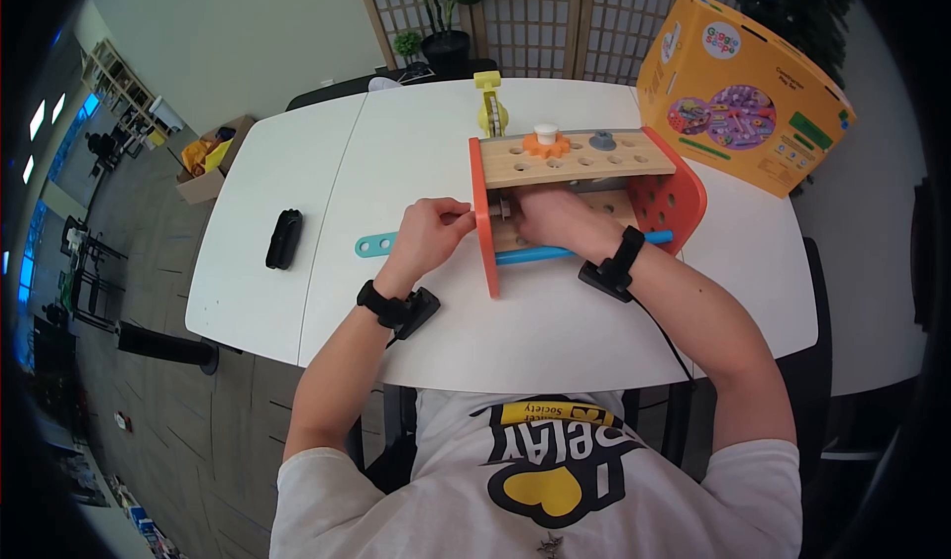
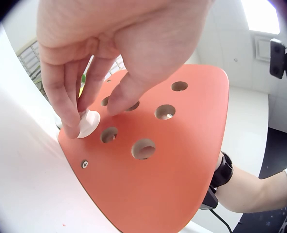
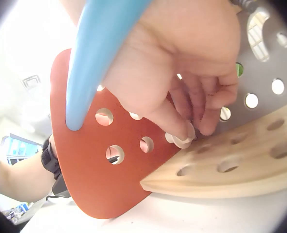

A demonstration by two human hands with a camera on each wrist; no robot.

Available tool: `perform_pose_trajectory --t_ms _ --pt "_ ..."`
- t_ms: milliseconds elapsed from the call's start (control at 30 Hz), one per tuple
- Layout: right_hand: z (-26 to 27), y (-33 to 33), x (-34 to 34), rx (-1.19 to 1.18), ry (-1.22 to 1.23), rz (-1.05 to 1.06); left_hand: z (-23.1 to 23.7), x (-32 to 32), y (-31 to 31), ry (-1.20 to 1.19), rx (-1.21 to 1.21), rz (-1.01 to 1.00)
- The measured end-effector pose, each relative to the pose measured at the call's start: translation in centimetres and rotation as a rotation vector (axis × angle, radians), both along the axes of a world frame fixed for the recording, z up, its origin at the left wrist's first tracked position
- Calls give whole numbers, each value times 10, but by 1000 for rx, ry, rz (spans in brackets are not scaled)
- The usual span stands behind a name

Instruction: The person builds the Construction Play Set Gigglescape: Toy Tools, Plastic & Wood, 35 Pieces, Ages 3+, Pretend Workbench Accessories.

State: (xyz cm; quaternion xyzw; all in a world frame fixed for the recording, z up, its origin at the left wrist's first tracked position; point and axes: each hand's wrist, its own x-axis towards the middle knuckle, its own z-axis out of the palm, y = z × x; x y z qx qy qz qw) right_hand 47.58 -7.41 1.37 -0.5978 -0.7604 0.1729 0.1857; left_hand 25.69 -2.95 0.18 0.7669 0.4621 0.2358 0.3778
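A toy workbench with red side panels [image 1: 484, 222] and a wooden top [image 1: 584, 166] stands upright. On its left panel's outer face, my left hand [image 1: 431, 234] pinches a round white piece [image 2: 89, 124] between thumb and fingers, close to a panel hole. Inside the bench, below the top, my right hand [image 1: 560, 220] reaches to the same panel. There its thumb and fingers pinch a small whitish round piece [image 3: 182, 138] near the perforated wooden board [image 3: 216, 170]. A grey piece [image 1: 503, 207] juts from the panel's inner face. The blue rod [image 1: 535, 255] runs below my right forearm.
A teal strip with holes [image 1: 374, 245] lies left of the bench, partly behind my left hand. Farther left is a black object [image 1: 284, 239]. A yellow-green toy [image 1: 492, 113] stands behind the bench, and a large yellow box [image 1: 743, 94] at the back right. An orange gear [image 1: 546, 146] sits on top.
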Motion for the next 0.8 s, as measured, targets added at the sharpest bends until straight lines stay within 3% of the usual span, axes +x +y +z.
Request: perform_pose_trajectory --t_ms 300,600,800 --pt "-5 7 -1 -174 -94 -6 -1 0 1 -7 8 -6" --pt "-3 3 0 -5 36 6 -3 0 1 -7 18 -11" --pt "-8 9 1 -86 -121 26 -1 1 1 6 28 -10"
